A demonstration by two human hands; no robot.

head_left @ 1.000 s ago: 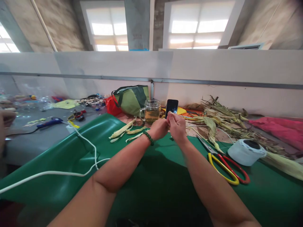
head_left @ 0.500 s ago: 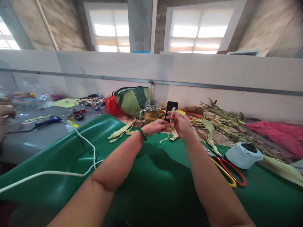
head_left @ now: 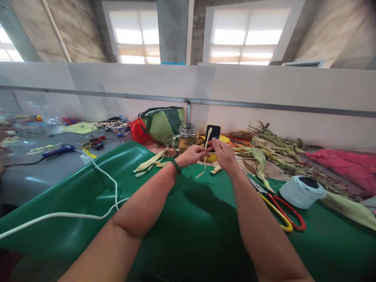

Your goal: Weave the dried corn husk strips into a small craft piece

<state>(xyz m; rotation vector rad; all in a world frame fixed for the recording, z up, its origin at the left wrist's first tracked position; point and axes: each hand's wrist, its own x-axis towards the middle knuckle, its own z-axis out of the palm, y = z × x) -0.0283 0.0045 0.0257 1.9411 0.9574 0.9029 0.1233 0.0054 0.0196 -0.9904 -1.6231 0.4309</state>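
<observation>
A thin, pale strip of corn husk (head_left: 202, 168) runs upright between my hands, its upper end in front of a dark phone (head_left: 216, 131) and its lower end hanging over the green mat (head_left: 202, 235). My left hand (head_left: 191, 154), with a dark bead bracelet at the wrist, pinches the strip around its middle. Close against those fingertips, my right hand (head_left: 225, 153) is closed at the strip too; its exact grip is partly hidden. Left of my hands lie more corn husk pieces (head_left: 151, 161). Another small husk scrap (head_left: 216, 169) rests below my right hand.
Behind my left hand stands a glass mug (head_left: 188, 138) of amber liquid, beside a green bag (head_left: 163, 124). Red-and-yellow-handled scissors (head_left: 289, 213), a pale blue roll (head_left: 299, 194) and a dried husk heap (head_left: 273, 145) are at right. A white cable (head_left: 58, 214) crosses the mat.
My right hand has come down slightly and toward my left, with its fingers now lower on the strip. The strip's upper end stands free and has shifted up and left.
</observation>
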